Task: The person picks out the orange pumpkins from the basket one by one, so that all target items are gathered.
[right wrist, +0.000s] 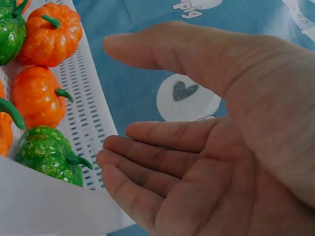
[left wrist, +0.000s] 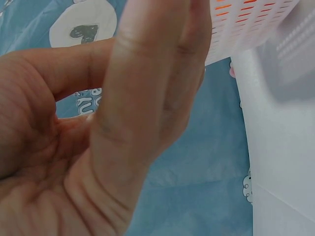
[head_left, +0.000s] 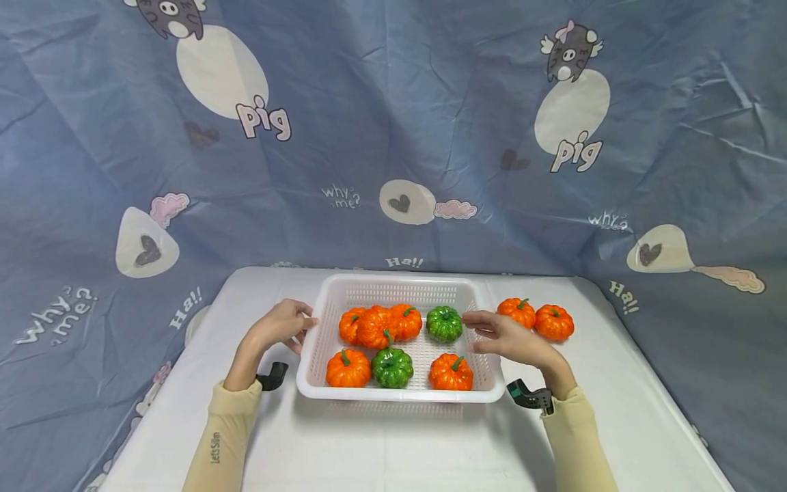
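A white perforated plastic basket [head_left: 402, 394] holds several small orange pumpkins [head_left: 348, 370] and two green pumpkins [head_left: 392, 369]. My left hand [head_left: 284, 324] is at the basket's left rim, fingertips at the edge; its fingers look fairly straight in the left wrist view, where their tips are cut off. Over the right rim is my right hand [head_left: 507, 336], its fingertips near the farther green pumpkin [head_left: 444, 324]. In the right wrist view, thumb and fingers [right wrist: 147, 155] are spread apart with nothing between them. Whether either hand touches the rim is hard to tell.
Two more orange pumpkins [head_left: 554, 323] lie on the white table [head_left: 344, 451], right of the basket and beyond my right hand. A blue patterned cloth [head_left: 393, 137] hangs behind the table and at its sides.
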{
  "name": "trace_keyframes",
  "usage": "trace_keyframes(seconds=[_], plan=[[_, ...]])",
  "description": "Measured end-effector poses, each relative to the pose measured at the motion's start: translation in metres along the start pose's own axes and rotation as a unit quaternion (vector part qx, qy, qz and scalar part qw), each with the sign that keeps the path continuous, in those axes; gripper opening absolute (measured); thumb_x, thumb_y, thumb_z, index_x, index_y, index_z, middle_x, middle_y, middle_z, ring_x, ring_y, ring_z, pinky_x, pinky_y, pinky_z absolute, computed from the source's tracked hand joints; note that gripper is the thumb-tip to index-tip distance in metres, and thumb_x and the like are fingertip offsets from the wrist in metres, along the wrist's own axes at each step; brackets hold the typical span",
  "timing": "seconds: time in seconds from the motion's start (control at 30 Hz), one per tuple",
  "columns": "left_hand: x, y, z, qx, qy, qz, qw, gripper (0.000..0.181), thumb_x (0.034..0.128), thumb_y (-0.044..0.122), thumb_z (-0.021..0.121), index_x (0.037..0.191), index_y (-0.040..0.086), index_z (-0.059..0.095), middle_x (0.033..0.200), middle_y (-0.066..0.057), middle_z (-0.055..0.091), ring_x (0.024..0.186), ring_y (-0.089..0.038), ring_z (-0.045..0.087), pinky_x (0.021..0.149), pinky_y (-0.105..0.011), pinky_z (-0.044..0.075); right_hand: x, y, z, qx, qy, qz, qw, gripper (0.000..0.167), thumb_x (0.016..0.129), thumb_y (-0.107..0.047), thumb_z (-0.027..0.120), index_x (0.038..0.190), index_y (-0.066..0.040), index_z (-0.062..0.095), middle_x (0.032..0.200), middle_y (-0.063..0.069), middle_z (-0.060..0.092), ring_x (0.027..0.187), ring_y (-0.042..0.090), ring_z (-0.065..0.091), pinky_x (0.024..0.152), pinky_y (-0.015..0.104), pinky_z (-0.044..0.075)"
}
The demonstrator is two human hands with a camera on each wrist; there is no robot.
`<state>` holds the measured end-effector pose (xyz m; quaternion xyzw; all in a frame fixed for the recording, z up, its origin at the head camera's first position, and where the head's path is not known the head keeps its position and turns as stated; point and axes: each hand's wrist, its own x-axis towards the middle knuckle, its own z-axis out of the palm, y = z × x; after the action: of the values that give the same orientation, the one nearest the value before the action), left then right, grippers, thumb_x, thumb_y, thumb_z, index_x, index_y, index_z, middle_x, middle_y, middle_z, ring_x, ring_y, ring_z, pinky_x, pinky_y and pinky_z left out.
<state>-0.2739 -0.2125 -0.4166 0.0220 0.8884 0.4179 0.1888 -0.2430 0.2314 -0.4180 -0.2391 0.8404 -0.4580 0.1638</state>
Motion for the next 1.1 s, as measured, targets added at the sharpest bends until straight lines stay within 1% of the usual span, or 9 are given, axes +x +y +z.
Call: trace_keyframes(seconds=[0.17,0.27,0.33,0.53,0.63,0.83,0.93,1.1], plan=[[0.0,0.001,0.0,0.001,-0.001,0.003,1.0,0.045,0.0958,0.013,0.056,0.131,-0.013,0.047,0.084,-0.016,0.068,0.063,-0.017,0.066,0.054,-0.035,0.06,0.001,0.0,0.004,-0.005,-0.005,-0.001,1.0,0.063,0.089,-0.019,0.069,0.14,0.007,0.042,0.14,0.027,0.048,0.133,0.042,0.044,0.112,0.054,0.036],[0.0,0.001,-0.001,0.001,-0.002,0.006,1.0,0.044,0.0957,0.013,0.056,0.13,-0.013,0.047,0.083,-0.016,0.068,0.062,-0.017,0.066,0.054,-0.035,0.06,0.002,0.0,0.007,-0.01,-0.007,-0.001,0.9999,0.062,0.089,-0.017,0.069,0.139,0.006,0.043,0.14,0.026,0.049,0.132,0.042,0.045,0.111,0.054,0.036],[0.0,0.001,-0.001,0.001,-0.001,0.006,1.0,0.044,0.0957,0.013,0.056,0.13,-0.013,0.047,0.084,-0.016,0.068,0.063,-0.017,0.067,0.054,-0.035,0.06,0.003,-0.001,0.009,-0.015,-0.013,-0.001,0.9998,0.061,0.089,-0.018,0.069,0.139,0.006,0.043,0.14,0.025,0.049,0.132,0.041,0.045,0.111,0.054,0.036],[-0.001,0.002,0.0,0.004,-0.001,-0.001,1.0,0.046,0.0963,0.013,0.056,0.132,-0.013,0.045,0.085,-0.017,0.067,0.064,-0.017,0.067,0.054,-0.035,0.06,0.006,-0.002,0.015,-0.038,-0.041,0.01,0.9984,0.064,0.088,-0.025,0.069,0.14,0.003,0.044,0.142,0.023,0.048,0.132,0.04,0.045,0.111,0.053,0.038],[-0.002,0.002,0.0,0.003,-0.001,-0.001,1.0,0.046,0.0963,0.013,0.056,0.133,-0.013,0.045,0.085,-0.018,0.067,0.064,-0.017,0.067,0.054,-0.035,0.06,0.006,-0.003,0.016,-0.043,-0.05,0.018,0.9977,0.064,0.088,-0.024,0.07,0.141,0.002,0.044,0.142,0.022,0.048,0.133,0.039,0.045,0.111,0.052,0.038],[-0.002,0.002,0.0,0.0,-0.005,0.003,1.0,0.044,0.0963,0.013,0.055,0.131,-0.013,0.046,0.086,-0.018,0.067,0.064,-0.018,0.067,0.054,-0.036,0.061,0.007,-0.006,0.019,-0.05,-0.068,0.017,0.9963,0.063,0.088,-0.021,0.07,0.139,0.005,0.045,0.14,0.024,0.049,0.131,0.041,0.046,0.11,0.054,0.038],[-0.003,0.002,0.0,-0.003,-0.006,0.002,1.0,0.045,0.0964,0.013,0.055,0.132,-0.013,0.046,0.087,-0.018,0.066,0.064,-0.018,0.067,0.054,-0.036,0.061,0.009,-0.009,0.02,-0.07,-0.085,0.029,0.9936,0.061,0.086,-0.02,0.071,0.137,0.003,0.047,0.139,0.022,0.05,0.131,0.04,0.047,0.11,0.052,0.039],[-0.003,0.002,0.0,-0.005,-0.004,0.0,1.0,0.044,0.0964,0.013,0.055,0.131,-0.012,0.046,0.086,-0.017,0.067,0.065,-0.018,0.067,0.055,-0.035,0.061,0.018,-0.013,0.019,-0.121,-0.125,0.054,0.9834,0.058,0.082,-0.01,0.072,0.135,0.0,0.05,0.138,0.02,0.052,0.13,0.041,0.047,0.11,0.054,0.039]])
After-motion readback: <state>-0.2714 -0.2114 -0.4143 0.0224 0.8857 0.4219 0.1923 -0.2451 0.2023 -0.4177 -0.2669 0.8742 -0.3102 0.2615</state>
